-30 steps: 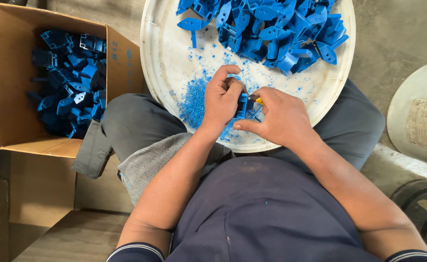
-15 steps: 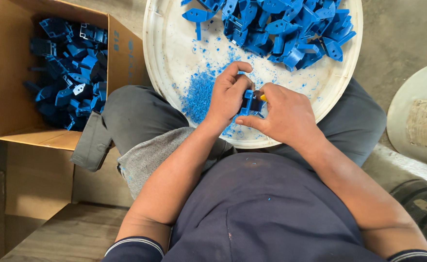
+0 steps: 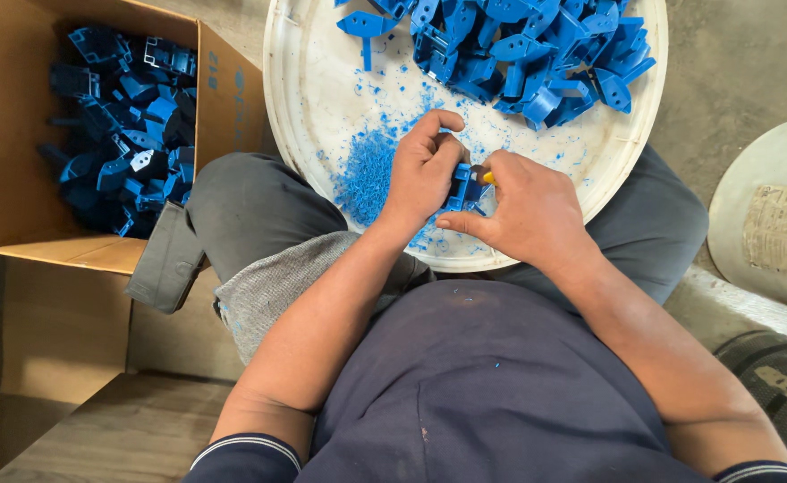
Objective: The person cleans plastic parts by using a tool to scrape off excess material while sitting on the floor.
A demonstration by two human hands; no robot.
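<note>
Head view: left hand (image 3: 422, 170) is clamped around a small blue moulded plastic part (image 3: 459, 190), held over the near edge of the round white plastic tray (image 3: 313, 98) resting on the lap. Right hand (image 3: 526, 207) is closed on a thin tool with an orange-yellow tip (image 3: 486, 177), which touches the part. Risk: the tool slips off the part's edge toward the left fingers (image 3: 443, 152). Risk: loose blue plastic shavings (image 3: 367, 170) scatter off the tray rim. Risk: the tilted tray sheds the pile of blue parts (image 3: 519, 54).
</note>
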